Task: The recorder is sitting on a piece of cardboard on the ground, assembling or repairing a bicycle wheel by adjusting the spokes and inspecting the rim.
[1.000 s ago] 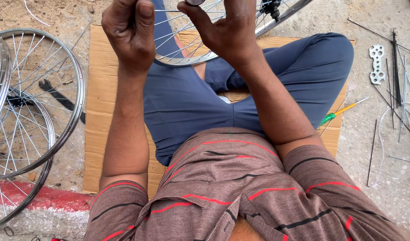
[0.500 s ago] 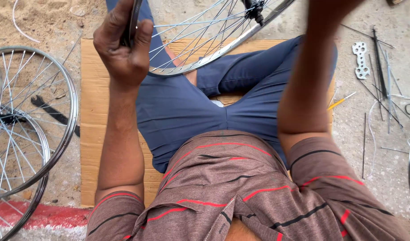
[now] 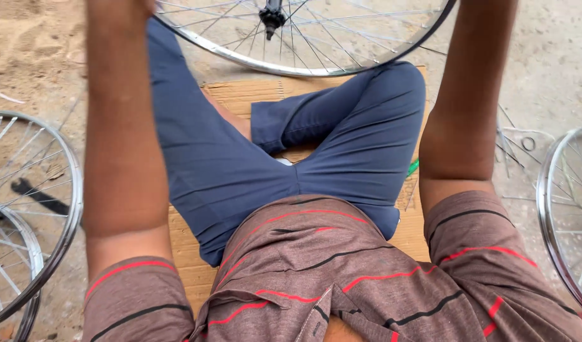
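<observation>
steel spoked bicycle wheel [image 3: 316,44] hangs at twelve o'clock above crossed blue-trousered legs [image 3: 240,164] on cardboard [image 3: 240,92]; both forearms rise past the frame, so neither hand's grip can be told.

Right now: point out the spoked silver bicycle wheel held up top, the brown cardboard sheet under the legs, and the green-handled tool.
spoked silver bicycle wheel [image 3: 253,58], head view, lower rim.
brown cardboard sheet [image 3: 240,95], head view, bare top edge.
green-handled tool [image 3: 412,168], head view, handle tip.

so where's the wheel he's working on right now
In the head view the spoked wheel is at the top centre, raised above the blue-trousered legs and cardboard sheet, between both forearms; the hands are out of frame.
</observation>
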